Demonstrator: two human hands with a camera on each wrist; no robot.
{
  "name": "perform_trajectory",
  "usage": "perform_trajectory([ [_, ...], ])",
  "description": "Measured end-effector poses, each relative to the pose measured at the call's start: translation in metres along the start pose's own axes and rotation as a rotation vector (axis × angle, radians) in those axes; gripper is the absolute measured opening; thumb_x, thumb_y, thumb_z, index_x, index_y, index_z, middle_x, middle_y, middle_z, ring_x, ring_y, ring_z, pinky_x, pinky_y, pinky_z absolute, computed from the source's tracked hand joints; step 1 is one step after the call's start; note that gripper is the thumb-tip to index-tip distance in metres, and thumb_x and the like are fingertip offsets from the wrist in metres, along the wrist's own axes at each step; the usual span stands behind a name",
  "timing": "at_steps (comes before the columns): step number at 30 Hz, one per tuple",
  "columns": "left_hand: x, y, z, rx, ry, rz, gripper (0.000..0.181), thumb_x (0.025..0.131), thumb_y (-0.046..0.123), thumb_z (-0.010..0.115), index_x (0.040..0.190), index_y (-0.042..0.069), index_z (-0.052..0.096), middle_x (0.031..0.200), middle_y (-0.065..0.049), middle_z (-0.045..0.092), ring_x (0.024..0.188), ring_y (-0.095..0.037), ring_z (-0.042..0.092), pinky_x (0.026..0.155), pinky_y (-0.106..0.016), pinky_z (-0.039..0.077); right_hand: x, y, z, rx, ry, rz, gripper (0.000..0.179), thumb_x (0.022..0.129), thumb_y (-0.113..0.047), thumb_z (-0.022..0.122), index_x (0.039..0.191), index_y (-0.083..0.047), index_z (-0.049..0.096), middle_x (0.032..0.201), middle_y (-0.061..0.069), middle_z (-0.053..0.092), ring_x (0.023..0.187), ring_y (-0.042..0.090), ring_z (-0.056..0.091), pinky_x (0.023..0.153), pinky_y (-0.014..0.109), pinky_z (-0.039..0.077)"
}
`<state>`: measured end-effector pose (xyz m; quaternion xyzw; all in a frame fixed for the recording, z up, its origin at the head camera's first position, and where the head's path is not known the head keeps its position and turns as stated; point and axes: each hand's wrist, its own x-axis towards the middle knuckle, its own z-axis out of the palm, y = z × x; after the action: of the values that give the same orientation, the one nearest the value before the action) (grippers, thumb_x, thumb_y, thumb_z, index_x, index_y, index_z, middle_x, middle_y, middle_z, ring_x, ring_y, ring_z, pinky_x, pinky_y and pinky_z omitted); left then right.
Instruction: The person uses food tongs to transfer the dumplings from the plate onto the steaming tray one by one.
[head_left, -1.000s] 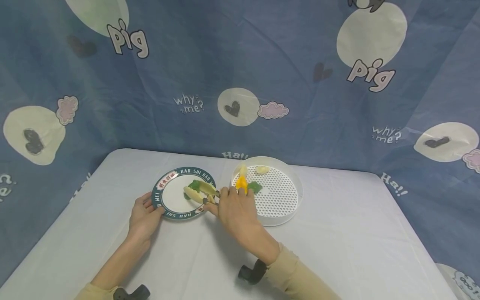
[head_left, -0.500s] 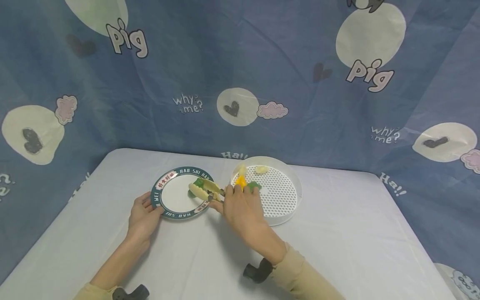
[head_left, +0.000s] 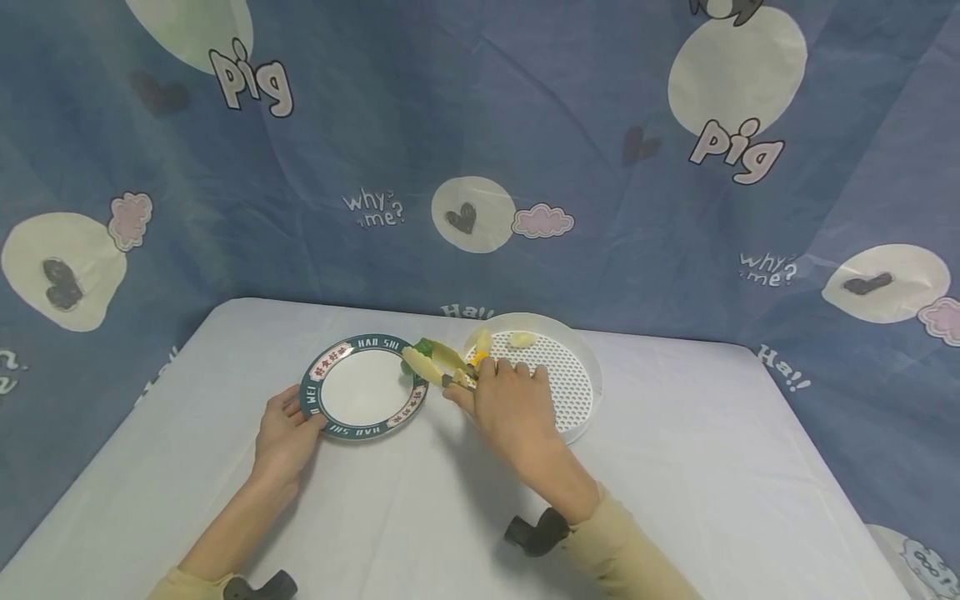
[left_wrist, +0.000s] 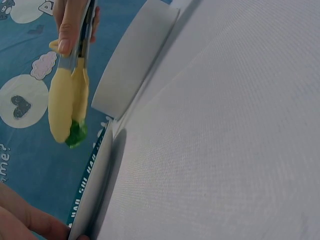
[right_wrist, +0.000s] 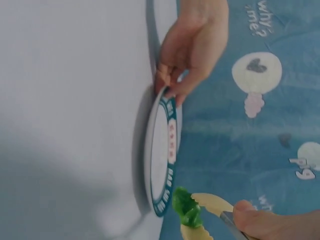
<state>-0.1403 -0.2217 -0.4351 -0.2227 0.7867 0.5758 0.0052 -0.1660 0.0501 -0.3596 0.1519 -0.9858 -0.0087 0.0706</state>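
My left hand [head_left: 283, 435] pinches the left rim of a round plate [head_left: 363, 387], white with a dark green lettered border; the thumb lies over the edge. My right hand [head_left: 517, 408] grips a pair of tongs [head_left: 426, 367] with pale yellow tips and metal arms. Between those tips sits a crumpled green leafy piece [right_wrist: 187, 207], held above the plate's right rim in the head view. In the left wrist view, the green piece [left_wrist: 76, 134] sticks out at the tongs' ends.
A white round tray [head_left: 588, 408] with a perforated bottom stands right of the plate, partly hidden by my right hand. In it lie an orange-yellow piece [head_left: 478, 358] and pale pieces, one of them a pale yellow piece [head_left: 522, 339]. A patterned blue cloth [head_left: 600, 250] hangs behind the white table [head_left: 712, 467].
My right hand has moved right with the tongs and the green leafy piece, from over the plate's middle to its right rim. My left hand stays on the plate.
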Motion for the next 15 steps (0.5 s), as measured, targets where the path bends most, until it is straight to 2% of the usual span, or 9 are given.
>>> perform_trajectory([
  [4,-0.001,0.000,0.001,0.001,0.007,-0.003,0.082,0.103,0.001,0.048,0.170,-0.005,0.001,0.172,-0.037,0.026,0.157,-0.051,0.039,0.131,-0.054,0.043,-0.001,0.010,-0.003,0.000,0.025,0.017,0.069,0.104,-0.072,0.047,0.104,-0.006,0.067,0.089,0.011,0.072,0.087,0.033,0.071,0.081,0.047,0.057],
  [8,-0.001,-0.001,0.001,0.001,-0.001,0.002,0.082,0.103,0.002,0.048,0.170,-0.005,0.000,0.171,-0.038,0.026,0.157,-0.051,0.039,0.131,-0.055,0.043,-0.002,0.019,-0.007,0.019,0.043,0.047,0.068,0.104,-0.071,0.050,0.104,-0.006,0.067,0.092,0.013,0.074,0.088,0.035,0.073,0.082,0.049,0.058],
  [11,-0.001,-0.001,0.001,0.002,-0.003,0.003,0.082,0.104,0.002,0.048,0.170,-0.005,0.001,0.171,-0.038,0.026,0.157,-0.052,0.039,0.131,-0.055,0.042,-0.004,0.025,-0.009,0.030,0.031,0.064,0.068,0.104,-0.071,0.050,0.106,-0.005,0.067,0.095,0.015,0.075,0.093,0.037,0.074,0.087,0.053,0.059],
  [15,-0.001,-0.001,0.001,0.006,0.003,0.005,0.082,0.104,0.003,0.049,0.170,-0.005,0.001,0.171,-0.038,0.027,0.156,-0.052,0.040,0.130,-0.056,0.043,-0.003,0.035,-0.012,0.030,0.012,0.074,0.070,0.105,-0.071,0.049,0.105,-0.003,0.066,0.093,0.015,0.074,0.092,0.038,0.073,0.084,0.052,0.057],
])
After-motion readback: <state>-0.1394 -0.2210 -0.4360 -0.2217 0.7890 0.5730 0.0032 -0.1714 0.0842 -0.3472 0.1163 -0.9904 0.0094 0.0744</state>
